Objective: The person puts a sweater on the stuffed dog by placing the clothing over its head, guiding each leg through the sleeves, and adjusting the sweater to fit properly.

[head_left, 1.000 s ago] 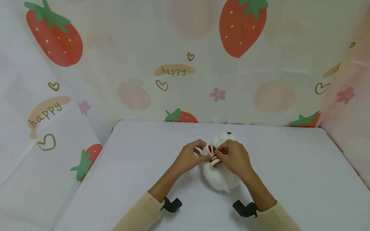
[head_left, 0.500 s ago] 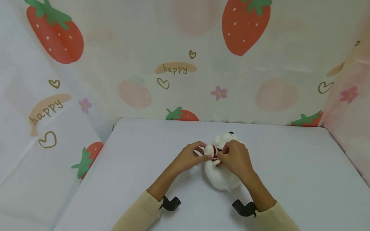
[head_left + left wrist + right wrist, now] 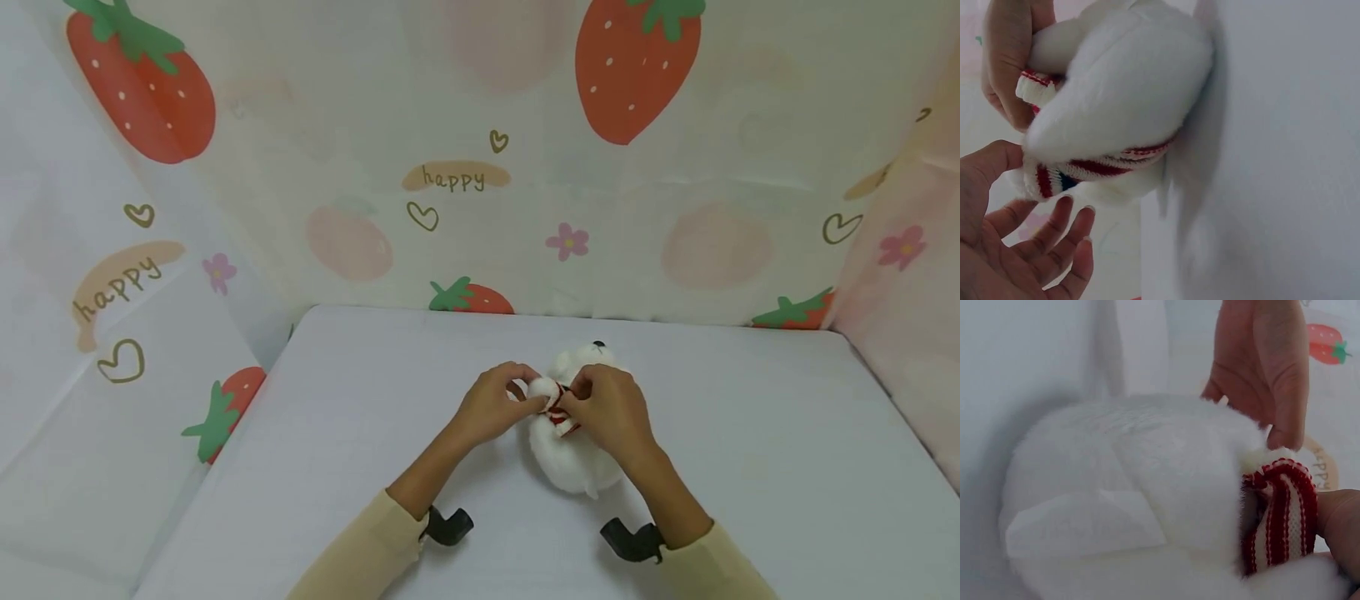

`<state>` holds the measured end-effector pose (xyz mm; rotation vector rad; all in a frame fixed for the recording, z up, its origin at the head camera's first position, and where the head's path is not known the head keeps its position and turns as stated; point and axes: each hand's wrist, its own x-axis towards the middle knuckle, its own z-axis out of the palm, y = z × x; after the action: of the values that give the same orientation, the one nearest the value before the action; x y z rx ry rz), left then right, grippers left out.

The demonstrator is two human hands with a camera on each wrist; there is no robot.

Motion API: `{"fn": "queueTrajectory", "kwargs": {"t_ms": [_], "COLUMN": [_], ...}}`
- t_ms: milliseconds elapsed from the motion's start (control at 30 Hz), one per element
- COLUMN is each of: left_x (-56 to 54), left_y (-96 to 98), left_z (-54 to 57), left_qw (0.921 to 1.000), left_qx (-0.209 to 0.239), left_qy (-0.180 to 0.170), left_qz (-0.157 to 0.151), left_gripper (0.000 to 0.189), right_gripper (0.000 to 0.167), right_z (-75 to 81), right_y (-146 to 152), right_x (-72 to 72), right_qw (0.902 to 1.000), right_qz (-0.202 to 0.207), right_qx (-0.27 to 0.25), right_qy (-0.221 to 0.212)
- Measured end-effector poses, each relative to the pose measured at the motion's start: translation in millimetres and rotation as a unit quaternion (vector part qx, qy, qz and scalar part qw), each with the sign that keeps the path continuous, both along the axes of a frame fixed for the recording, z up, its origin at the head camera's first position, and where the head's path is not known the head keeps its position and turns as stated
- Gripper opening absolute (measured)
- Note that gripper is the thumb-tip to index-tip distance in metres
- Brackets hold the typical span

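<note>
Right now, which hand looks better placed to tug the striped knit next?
Probably the right hand: it pinches the striped knit, while the left hand holds a rounded white part of the plush toy.

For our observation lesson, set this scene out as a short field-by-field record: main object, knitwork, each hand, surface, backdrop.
Main object: white plush toy, black nose toward the table's far edge
Label: white fabric tag on the toy, print unreadable
Knitwork: striped knitted band, red and white, with a dark blue patch in the left wrist view
Left hand: thumb and forefinger hold a rounded white part of the toy beside the band
Right hand: pinches the band
Surface: white table
Backdrop: pale sheet printed with strawberries, hearts and "happy"
</note>
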<state>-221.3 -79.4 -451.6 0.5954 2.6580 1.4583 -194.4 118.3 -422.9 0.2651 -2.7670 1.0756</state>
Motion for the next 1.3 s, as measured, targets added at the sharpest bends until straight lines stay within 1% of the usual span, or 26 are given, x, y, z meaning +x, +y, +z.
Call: {"fn": "queueTrajectory", "kwargs": {"t_ms": [100, 200, 267, 300, 367, 433, 533, 600, 667, 700, 767, 900, 967, 1033, 1200, 1300], "left_x": [1.0, 1.9, 2.1, 2.3, 2.0, 1.5, 0.0, -1.2, -1.9, -1.8, -0.7, 4.9, 7.4, 8.9, 8.0, 7.2], "left_y": [0.5, 1.3, 1.4, 1.4, 0.8, -0.1, -0.6, -0.2, 0.5, 0.7, 1.0, 0.4, 0.6, 2.0, 9.0, 11.4], "left_z": [-1.4, -1.2, -0.7, -0.7, -1.0, -2.5, -5.6, -7.3, -8.5, -8.9, -9.5, -10.4, -10.1, -8.7, -4.3, -2.8], "left_qw": [0.9991, 0.9973, 0.9964, 0.9962, 0.9971, 0.9988, 0.9997, 0.9990, 0.9985, 0.9983, 0.9983, 0.9966, 0.9954, 0.9954, 0.9942, 0.9910], "left_qx": [-0.014, -0.018, -0.010, -0.007, -0.004, -0.005, -0.014, -0.014, -0.010, -0.009, -0.012, -0.039, -0.049, -0.054, -0.100, -0.132], "left_qy": [0.038, 0.068, 0.081, 0.082, 0.068, 0.037, -0.017, -0.042, -0.054, -0.057, -0.056, -0.044, -0.040, -0.039, -0.025, -0.001], "left_qz": [0.011, 0.020, 0.025, 0.029, 0.034, 0.031, 0.012, -0.002, -0.009, -0.008, 0.007, 0.058, 0.072, 0.069, 0.030, 0.022], "left_gripper": [0.016, 0.015, 0.016, 0.017, 0.022, 0.027, 0.033, 0.034, 0.032, 0.031, 0.030, 0.036, 0.039, 0.040, 0.044, 0.043], "right_gripper": [0.013, 0.013, 0.012, 0.011, 0.009, 0.007, 0.006, 0.005, 0.005, 0.005, 0.005, 0.006, 0.006, 0.006, 0.006, 0.012], "right_z": [0.3, 1.6, 2.1, 2.1, 1.6, 1.0, -0.1, -0.5, -1.6, -1.8, -2.3, -4.0, -5.4, -6.5, -7.1, -5.9], "right_y": [-1, -2, -2, -1, 1, 4, 8, 9, 10, 10, 11, 13, 13, 14, 13, 13], "right_x": [2.4, 4.6, 5.1, 5.0, 4.3, 3.2, 2.2, 1.7, 1.1, 1.3, 1.5, 1.3, 0.9, 1.2, 2.6, 4.0], "right_qw": [0.9996, 0.9986, 0.9982, 0.9982, 0.9987, 0.9994, 0.9999, 1.0000, 1.0000, 1.0000, 0.9999, 0.9995, 0.9993, 0.9992, 0.9997, 0.9998], "right_qz": [-0.018, -0.028, -0.027, -0.023, -0.016, -0.009, -0.004, -0.001, -0.001, -0.002, -0.007, -0.020, -0.026, -0.029, -0.008, 0.013], "right_qx": [0.023, 0.045, 0.054, 0.054, 0.047, 0.034, 0.014, 0.007, 0.002, -0.001, -0.008, -0.023, -0.026, -0.028, -0.021, -0.010], "right_qy": [-0.003, -0.004, 0.000, 0.003, 0.005, 0.003, -0.001, 0.000, -0.001, -0.003, -0.005, -0.008, -0.006, -0.003, -0.004, -0.009]}}
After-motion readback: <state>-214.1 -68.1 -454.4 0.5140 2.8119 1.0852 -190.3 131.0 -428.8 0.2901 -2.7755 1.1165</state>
